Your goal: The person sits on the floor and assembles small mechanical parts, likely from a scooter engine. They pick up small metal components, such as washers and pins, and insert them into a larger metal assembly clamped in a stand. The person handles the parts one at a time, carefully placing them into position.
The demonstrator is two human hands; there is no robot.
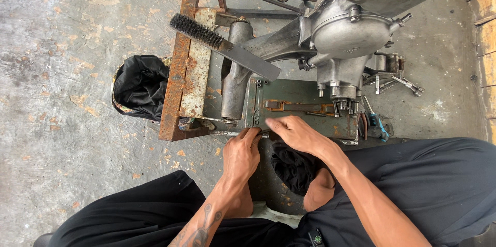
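Landmark = green metal plate [299,107] on the low rusty stand [178,79], w/ the person sitting at its near edge, knees apart.

Left hand [241,151] sits at the plate's near-left corner, fingers curled tight around a thin metal rod [227,133] that pokes out leftward along the plate's near edge. Right hand [295,132] lies just right of it, at the plate's near edge, fingers bent and pinching something small & dark where the 2 hands meet; can't tell what exactly. Both hands narrow, closed on the work, nearly touching each other.

On the plate's far side: grey engine casing [346,35], w/ a swingarm tube [233,71] running down the plate's left side. Wire brush [222,45] rests across that tube, bristles pointing away to the far left of the plate.

Left of the plate, beyond the stand: bucket lined w/ a black bag [139,87] on the concrete floor [62,45]. Right of the plate: pliers w/ blue grips [380,123] and loose tools [405,84] on the floor. Below the plate's near edge, black cloth [294,167] btw the knees.
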